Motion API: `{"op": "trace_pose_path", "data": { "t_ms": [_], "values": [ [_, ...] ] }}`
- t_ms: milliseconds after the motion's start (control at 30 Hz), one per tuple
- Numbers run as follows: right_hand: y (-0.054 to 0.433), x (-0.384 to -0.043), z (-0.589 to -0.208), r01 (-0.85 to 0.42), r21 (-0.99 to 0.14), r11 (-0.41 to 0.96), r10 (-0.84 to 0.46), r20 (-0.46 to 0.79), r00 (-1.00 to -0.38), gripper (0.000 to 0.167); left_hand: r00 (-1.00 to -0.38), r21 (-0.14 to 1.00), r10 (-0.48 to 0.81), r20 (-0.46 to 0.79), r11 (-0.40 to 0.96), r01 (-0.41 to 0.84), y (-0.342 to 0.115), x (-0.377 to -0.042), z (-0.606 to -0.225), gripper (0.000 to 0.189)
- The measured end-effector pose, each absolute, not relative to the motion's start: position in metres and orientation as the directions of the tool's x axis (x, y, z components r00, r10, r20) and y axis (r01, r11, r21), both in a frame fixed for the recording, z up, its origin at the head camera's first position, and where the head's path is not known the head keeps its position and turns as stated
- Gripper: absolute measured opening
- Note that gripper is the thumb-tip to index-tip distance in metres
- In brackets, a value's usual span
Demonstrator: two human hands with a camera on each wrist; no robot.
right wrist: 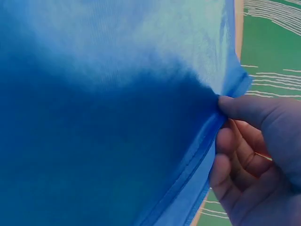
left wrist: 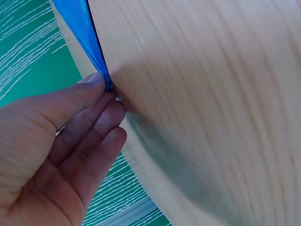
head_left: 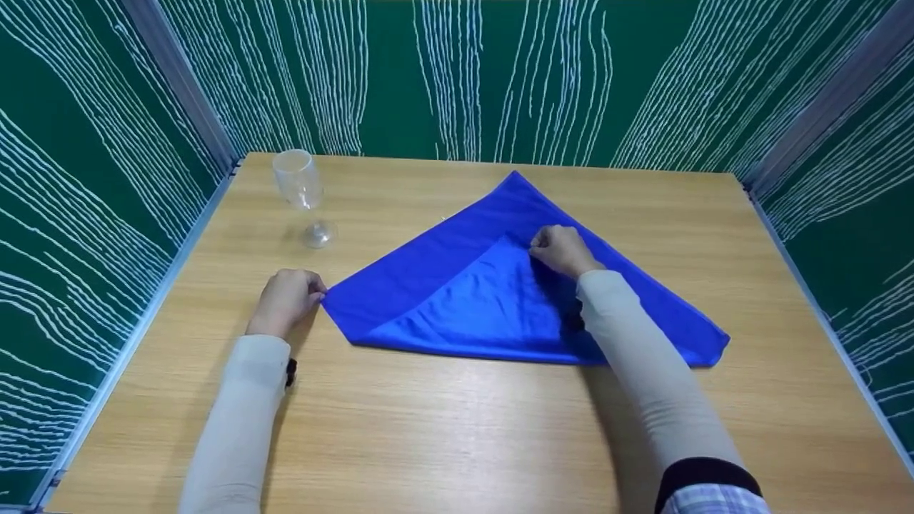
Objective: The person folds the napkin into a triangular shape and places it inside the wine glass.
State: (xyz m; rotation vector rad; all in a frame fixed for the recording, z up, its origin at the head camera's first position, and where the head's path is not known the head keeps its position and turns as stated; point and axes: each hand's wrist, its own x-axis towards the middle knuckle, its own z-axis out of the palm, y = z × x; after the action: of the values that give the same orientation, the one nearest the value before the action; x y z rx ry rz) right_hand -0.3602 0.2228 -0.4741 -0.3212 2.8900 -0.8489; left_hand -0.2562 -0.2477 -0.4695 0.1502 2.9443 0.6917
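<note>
A blue cloth napkin (head_left: 428,271) lies on the wooden table, partly folded, with a shinier triangular layer over a duller one. At its left corner my left hand (head_left: 285,296) pinches the tip between thumb and fingers; the left wrist view shows the napkin corner (left wrist: 94,52) held at the fingertips. My right hand (head_left: 564,250) is over the upper middle of the cloth. In the right wrist view its thumb and index finger grip a hemmed corner (right wrist: 207,127) of the folded layer. The sleeve hides part of the napkin's right side.
A clear stemmed glass (head_left: 300,189) stands upright at the back left of the table (head_left: 457,428), beyond the left hand. Green walls (head_left: 389,78) with white wavy lines border the table at the back and both sides.
</note>
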Motion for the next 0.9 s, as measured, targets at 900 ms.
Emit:
{"op": "trace_pose_path", "data": {
  "t_ms": [900],
  "values": [
    [0.225,-0.380,-0.411,-0.201,-0.691,0.694,0.029,0.305,-0.952,0.024,-0.990,0.474,0.111,-0.085,0.879,0.058,-0.248,-0.257,-0.471,0.012]
  ]
}}
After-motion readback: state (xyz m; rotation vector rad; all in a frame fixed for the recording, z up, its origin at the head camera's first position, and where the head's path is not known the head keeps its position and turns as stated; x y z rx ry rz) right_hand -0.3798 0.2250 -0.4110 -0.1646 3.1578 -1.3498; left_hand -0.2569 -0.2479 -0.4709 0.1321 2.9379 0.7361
